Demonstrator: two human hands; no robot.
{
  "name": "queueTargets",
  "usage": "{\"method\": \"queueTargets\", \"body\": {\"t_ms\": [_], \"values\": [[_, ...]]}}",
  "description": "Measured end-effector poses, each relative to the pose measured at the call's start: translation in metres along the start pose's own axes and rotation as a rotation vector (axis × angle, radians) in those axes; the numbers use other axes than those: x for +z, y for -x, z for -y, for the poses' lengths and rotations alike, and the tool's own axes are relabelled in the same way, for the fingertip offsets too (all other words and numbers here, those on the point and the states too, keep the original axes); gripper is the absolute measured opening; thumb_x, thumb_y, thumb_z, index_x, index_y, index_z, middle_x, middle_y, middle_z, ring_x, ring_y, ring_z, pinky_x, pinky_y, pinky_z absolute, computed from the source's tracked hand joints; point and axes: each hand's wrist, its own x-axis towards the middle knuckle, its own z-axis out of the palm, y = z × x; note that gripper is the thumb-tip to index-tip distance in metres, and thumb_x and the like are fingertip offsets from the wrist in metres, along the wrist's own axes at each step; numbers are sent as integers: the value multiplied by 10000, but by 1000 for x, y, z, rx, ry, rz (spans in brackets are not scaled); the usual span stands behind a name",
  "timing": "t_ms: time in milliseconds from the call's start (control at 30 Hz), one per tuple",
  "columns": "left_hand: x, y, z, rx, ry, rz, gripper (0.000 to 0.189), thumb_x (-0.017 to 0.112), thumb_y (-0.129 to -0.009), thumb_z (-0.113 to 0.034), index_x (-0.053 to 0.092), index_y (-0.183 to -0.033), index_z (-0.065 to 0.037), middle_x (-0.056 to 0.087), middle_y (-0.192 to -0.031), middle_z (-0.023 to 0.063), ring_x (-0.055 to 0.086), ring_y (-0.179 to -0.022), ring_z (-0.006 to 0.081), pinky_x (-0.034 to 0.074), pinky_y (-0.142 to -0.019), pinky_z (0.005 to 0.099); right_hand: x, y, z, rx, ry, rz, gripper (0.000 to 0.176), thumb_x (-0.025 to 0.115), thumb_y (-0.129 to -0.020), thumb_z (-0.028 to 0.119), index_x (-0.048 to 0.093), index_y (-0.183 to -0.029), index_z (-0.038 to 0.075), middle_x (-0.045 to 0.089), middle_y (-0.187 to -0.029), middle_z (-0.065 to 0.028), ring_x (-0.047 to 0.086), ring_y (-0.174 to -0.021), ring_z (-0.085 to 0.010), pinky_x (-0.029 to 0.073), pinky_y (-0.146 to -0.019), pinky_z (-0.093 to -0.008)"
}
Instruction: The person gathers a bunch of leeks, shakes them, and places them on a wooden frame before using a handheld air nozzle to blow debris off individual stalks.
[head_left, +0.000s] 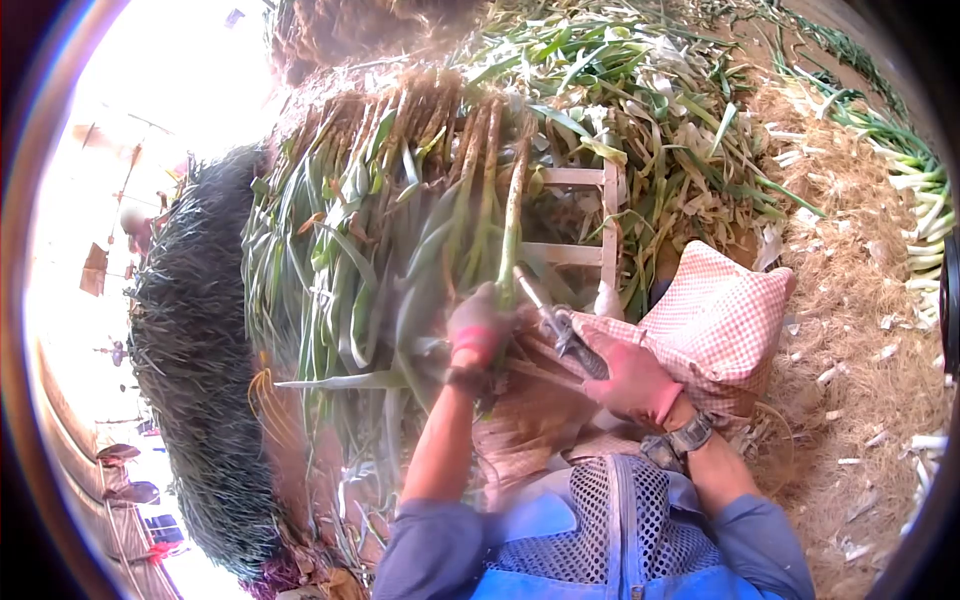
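Note:
Gloved in pink and grey, my left hand (478,325) is closed around the green part of a long leek (513,210) with a dirt-covered stem. My right hand (632,378), in a pink glove, is wrapped round the dark handle of a knife (570,345). The knife's thin blade points up and left, its tip close beside the leek just above my left hand. More leeks (345,210) lie in a thick row to the left, roots upward and leaves hanging down. Some leaves near my left hand are blurred.
A metal frame (611,220) stands behind the knife. Right of it is a checked pink cloth cushion (715,315). Trimmed leaves (690,130) are piled beyond, with root scraps (840,320) at right. Trimmed leeks (930,205) lie at the far right; a tall green stack (205,350) stands left.

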Motion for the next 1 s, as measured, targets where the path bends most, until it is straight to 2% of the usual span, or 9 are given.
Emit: {"method": "queueTargets", "body": {"t_ms": [33, 167, 267, 433, 500, 600, 667, 733, 1000], "values": [[1, 1, 0, 1, 14, -9, 859, 893, -779, -449, 588, -1502, -100, 741, -1273, 224, 709, -1207, 362, 541, -1013, 466, -11, -2, 21, 126, 13, 142, 872, 690, -843, 311, 395, -1633, 89, 679, -1299, -266, 674, -1170, -427, 534, -1024, -492], [9, -2, 10, -10, 5, -45, 714, 840, -846, -420, 611, -1448, -112, 758, -1213, 219, 723, -1142, 401, 546, -977, 493, 14, -21, 13, 82, 73, 6, 877, 687, -826, 303, 405, -1628, 90, 708, -1161, -294, 694, -1074, -473, 543, -988, -514], [9, -7, 14, 1, -13, -10, 703, 821, -864, -403, 598, -1466, -116, 754, -1223, 224, 720, -1151, 400, 547, -978, 494, 0, -14, 37, 152, 63, 157, 865, 688, -814, 288, 425, -1612, 80, 709, -1131, -304, 694, -1053, -488, 547, -982, -518], [19, -10, 22, -7, -19, -35, 695, 804, -876, -369, 581, -1484, -116, 750, -1232, 222, 714, -1166, 397, 538, -992, 496, -1, -31, 35, 222, 1, 106, 891, 699, -805, 293, 414, -1618, 67, 709, -1085, -312, 698, -1029, -481, 551, -952, -526], [20, -6, 24, 52, -15, -132, 390, 680, -907, -309, 610, -1250, -136, 771, -1065, 215, 735, -1037, 436, 548, -892, 530, -5, -28, 43, 198, 25, 148, 885, 697, -810, 292, 415, -1616, 63, 710, -1084, -309, 700, -1029, -476, 552, -948, -522], [24, -13, 28, 48, -11, -93, 378, 676, -915, -312, 610, -1244, -138, 769, -1067, 223, 736, -1039, 431, 549, -887, 537, -1, -40, 40, 167, 93, 146, 887, 692, -821, 297, 397, -1627, 71, 711, -1068, -293, 702, -1026, -464, 549, -953, -520], [23, -12, 27, 54, 3, -95, 388, 693, -912, -321, 606, -1243, -138, 768, -1074, 222, 739, -1031, 427, 552, -885, 540, -13, -67, 51, 301, 122, 163, 909, 687, -832, 310, 358, -1654, 104, 713, -1053, -276, 703, -1021, -459, 546, -958, -522], [18, -13, 25, -16, 7, -3, 760, 816, -863, -430, 571, -1504, -102, 747, -1244, 221, 708, -1178, 397, 535, -996, 491, -5, -88, 29, 290, 178, 133, 913, 682, -841, 323, 340, -1666, 134, 716, -1048, -262, 707, -1020, -446, 550, -965, -511], [17, -11, 23, -24, -36, 30, 755, 805, -861, -463, 567, -1501, -139, 761, -1195, 212, 730, -1117, 399, 552, -954, 507, -24, -162, 11, 307, 205, -5, 913, 646, -806, 240, 348, -1662, 133, 733, -1134, -269, 706, -1088, -449, 538, -1010, -504]]}}
